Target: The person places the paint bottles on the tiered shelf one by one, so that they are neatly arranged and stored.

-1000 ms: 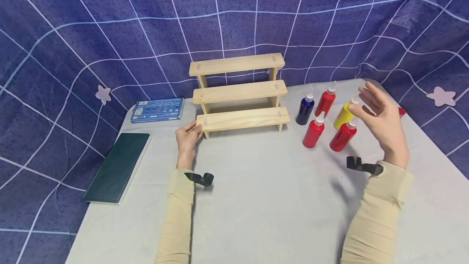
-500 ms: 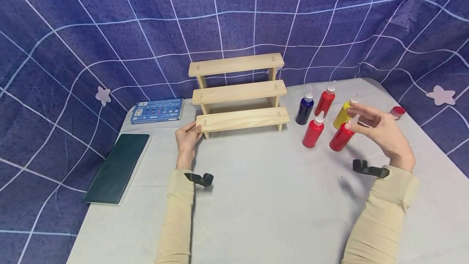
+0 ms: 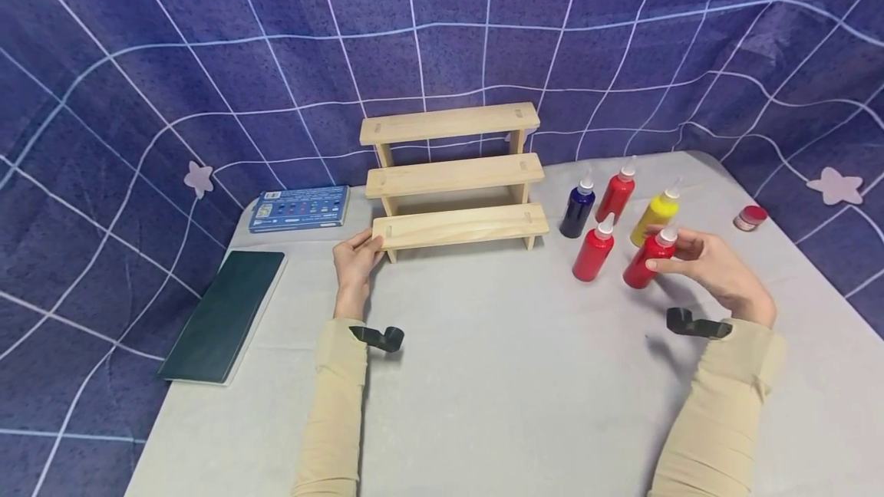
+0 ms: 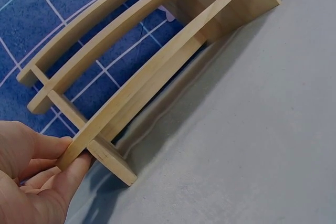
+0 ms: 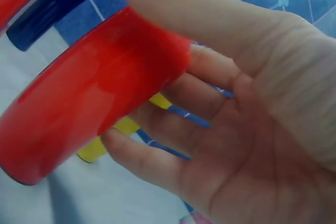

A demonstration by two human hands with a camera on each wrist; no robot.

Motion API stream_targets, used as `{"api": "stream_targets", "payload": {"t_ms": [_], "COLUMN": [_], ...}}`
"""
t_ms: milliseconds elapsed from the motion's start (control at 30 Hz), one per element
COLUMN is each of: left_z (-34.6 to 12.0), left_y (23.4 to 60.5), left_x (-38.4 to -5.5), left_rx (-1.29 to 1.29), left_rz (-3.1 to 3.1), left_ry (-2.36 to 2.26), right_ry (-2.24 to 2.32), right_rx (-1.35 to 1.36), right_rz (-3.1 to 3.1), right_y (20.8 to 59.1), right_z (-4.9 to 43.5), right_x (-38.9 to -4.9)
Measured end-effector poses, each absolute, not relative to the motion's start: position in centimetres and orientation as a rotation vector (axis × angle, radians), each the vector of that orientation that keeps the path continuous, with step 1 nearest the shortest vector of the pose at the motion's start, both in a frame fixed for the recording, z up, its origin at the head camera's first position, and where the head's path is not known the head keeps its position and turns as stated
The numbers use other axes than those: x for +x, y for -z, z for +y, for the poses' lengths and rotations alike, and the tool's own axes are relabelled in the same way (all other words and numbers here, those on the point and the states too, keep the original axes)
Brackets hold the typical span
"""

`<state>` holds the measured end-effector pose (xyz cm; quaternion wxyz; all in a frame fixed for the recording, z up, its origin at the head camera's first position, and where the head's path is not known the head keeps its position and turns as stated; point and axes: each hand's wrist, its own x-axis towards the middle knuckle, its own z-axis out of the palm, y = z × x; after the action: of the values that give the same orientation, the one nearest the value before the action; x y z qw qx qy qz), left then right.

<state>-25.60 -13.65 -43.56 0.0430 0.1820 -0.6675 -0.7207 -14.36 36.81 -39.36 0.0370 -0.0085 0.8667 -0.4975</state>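
Observation:
A three-tier wooden display shelf [image 3: 463,227] stands against the curtain. At the left end of its lowest board, my left hand [image 3: 355,259] pinches the wood between thumb and fingers; the left wrist view shows the pinched board end [image 4: 79,148]. On the right, my right hand [image 3: 718,267] is around the front red squeeze bottle [image 3: 649,261], thumb on the near side and fingers behind it. In the right wrist view that red bottle fills the space by the curled fingers [image 5: 157,156]. Another red bottle [image 3: 592,254] is left of it, and a yellow bottle [image 3: 656,217] just behind.
A dark blue bottle [image 3: 577,209] and a third red bottle [image 3: 617,195] stand farther back. A small red-lidded jar [image 3: 750,218] sits at the right. On the left lie a blue box [image 3: 298,209] and a dark green notebook [image 3: 224,317]. A blue curtain [image 3: 442,21] closes the back.
My right hand has come down and left from above the bottles to the front red bottle, its fingers closing around it. The left hand keeps its grip on the shelf.

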Motion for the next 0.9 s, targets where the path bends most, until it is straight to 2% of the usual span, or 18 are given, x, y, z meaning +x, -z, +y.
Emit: {"api": "stream_targets", "payload": {"t_ms": [467, 900], "left_z": [-13.6, -13.7], "left_y": [43.4, 43.5], "left_x": [-25.4, -25.4], "left_rx": [0.549, 0.537], "left_rz": [-1.999, -2.034], "left_ry": [2.227, 2.209], "right_ry": [1.724, 1.705], "right_rx": [-0.092, -0.139], "right_rz": [2.442, 2.565], "right_y": [41.7, 39.4], "right_z": [37.4, 37.0], "right_x": [-15.2, -15.0]}}
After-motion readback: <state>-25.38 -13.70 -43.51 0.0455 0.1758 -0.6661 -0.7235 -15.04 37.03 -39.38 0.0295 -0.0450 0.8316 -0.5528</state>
